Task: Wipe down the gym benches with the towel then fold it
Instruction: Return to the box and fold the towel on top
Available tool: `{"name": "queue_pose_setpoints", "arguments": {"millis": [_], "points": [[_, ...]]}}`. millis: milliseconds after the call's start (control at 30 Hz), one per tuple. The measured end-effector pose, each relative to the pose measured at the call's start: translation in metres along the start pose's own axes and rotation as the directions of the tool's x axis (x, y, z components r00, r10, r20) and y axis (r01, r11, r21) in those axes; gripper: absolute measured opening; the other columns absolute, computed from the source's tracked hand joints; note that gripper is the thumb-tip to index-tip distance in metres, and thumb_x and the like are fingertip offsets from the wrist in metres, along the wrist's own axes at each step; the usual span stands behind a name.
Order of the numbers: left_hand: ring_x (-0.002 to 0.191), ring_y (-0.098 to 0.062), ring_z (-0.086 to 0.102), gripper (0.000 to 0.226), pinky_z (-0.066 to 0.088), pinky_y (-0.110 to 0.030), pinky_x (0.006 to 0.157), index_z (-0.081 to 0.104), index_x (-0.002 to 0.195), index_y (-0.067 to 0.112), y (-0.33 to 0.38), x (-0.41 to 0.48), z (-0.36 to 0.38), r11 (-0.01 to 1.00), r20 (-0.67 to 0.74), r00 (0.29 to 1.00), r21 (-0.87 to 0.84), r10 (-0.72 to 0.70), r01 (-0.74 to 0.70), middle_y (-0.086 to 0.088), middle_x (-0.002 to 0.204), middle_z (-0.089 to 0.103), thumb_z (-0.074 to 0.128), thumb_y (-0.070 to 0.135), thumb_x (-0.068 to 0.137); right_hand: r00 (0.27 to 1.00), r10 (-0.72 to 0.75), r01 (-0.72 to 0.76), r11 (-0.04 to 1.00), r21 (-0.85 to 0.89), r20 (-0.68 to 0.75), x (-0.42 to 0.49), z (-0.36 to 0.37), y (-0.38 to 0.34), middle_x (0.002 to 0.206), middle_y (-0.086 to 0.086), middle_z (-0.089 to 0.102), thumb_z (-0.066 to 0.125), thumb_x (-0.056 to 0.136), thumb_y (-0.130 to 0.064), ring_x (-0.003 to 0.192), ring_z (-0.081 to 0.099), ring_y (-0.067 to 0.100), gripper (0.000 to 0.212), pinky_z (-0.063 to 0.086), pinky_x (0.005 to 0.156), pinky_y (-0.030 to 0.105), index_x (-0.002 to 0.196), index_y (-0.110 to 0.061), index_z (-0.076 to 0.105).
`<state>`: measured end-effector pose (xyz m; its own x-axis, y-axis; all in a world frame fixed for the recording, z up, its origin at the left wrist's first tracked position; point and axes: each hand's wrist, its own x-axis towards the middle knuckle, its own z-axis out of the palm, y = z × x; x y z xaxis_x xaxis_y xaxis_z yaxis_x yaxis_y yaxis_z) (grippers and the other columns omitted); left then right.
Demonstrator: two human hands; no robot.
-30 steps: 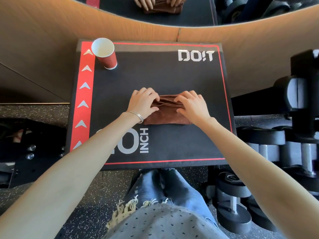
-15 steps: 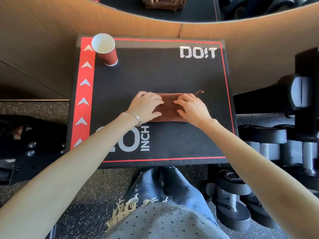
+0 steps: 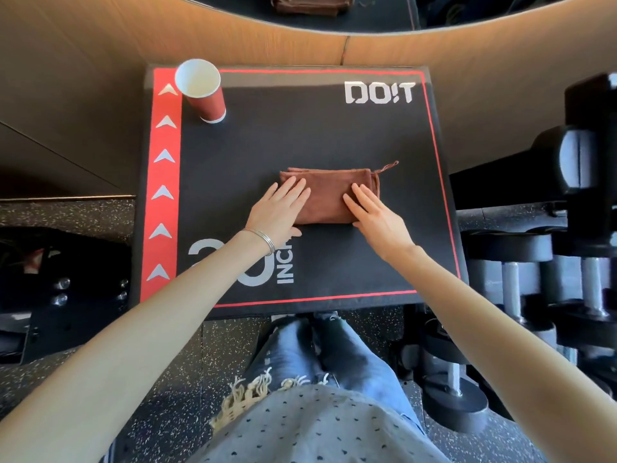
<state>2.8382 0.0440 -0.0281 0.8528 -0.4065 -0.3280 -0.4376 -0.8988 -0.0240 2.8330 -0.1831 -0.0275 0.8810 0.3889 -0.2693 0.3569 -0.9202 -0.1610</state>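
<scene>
While left hand (image 3: 278, 213) and right hand (image 3: 379, 218) press the folded towel (image 3: 330, 195) flat, fingers (image 3: 295, 192) released, lifting off could spring its layers.

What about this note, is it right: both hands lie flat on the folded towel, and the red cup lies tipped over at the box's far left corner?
One error: the head view shows the red cup standing upright at the far left corner of the box. The left hand and right hand lie flat on the folded brown towel.

Head cam looks steeply down, close over plyo box (image 3: 300, 135).
</scene>
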Motion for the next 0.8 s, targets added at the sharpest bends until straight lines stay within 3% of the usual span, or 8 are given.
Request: {"name": "queue_pose_setpoints", "arguments": {"millis": [133,267,433,800], "points": [[0.146,-0.024,0.008,0.068,0.009,-0.035,0.117,0.013,0.15,0.009,0.001,0.014,-0.001,0.999,-0.056,0.997,0.015,0.051,-0.05,-0.008,0.158,0.011,0.047,0.035,0.097,0.999,0.026,-0.027,0.999,-0.027,-0.034,0.004,0.001,0.009,0.156,0.003,0.019,0.041,0.095,0.005,0.144,0.016,0.018,0.059,0.039,0.106,0.036,0.147,-0.017,0.026],[0.146,-0.024,0.007,0.061,0.016,-0.031,0.117,0.012,0.15,0.009,0.012,0.046,-0.006,0.997,-0.108,0.991,0.03,0.08,-0.077,-0.009,0.158,0.01,0.041,0.028,0.1,0.992,0.122,-0.123,0.992,-0.038,-0.03,0.007,-0.004,0.028,0.157,0.001,0.015,0.042,0.088,0.013,0.145,0.013,0.015,0.071,0.049,0.087,0.034,0.149,-0.018,0.022],[0.146,-0.022,0.008,0.06,0.026,-0.032,0.112,0.013,0.15,0.011,0.03,0.086,-0.019,0.998,-0.116,0.992,-0.024,0.052,-0.055,-0.007,0.158,0.011,0.041,0.027,0.1,0.988,0.155,-0.155,0.987,-0.049,-0.006,0.028,-0.017,0.065,0.158,0.003,0.011,0.04,0.088,0.015,0.145,0.01,0.017,0.072,0.045,0.1,0.038,0.149,-0.017,0.02],[0.146,-0.023,0.007,0.059,0.02,-0.035,0.115,0.013,0.15,0.013,0.036,0.18,-0.052,0.999,-0.123,0.992,-0.028,-0.042,0.039,-0.006,0.159,0.009,0.041,0.025,0.1,0.992,0.119,-0.121,0.991,-0.053,-0.029,0.103,-0.046,0.14,0.157,0.006,0.016,0.038,0.088,0.015,0.145,0.013,0.022,0.067,0.036,0.108,0.044,0.147,-0.015,0.026]]}}
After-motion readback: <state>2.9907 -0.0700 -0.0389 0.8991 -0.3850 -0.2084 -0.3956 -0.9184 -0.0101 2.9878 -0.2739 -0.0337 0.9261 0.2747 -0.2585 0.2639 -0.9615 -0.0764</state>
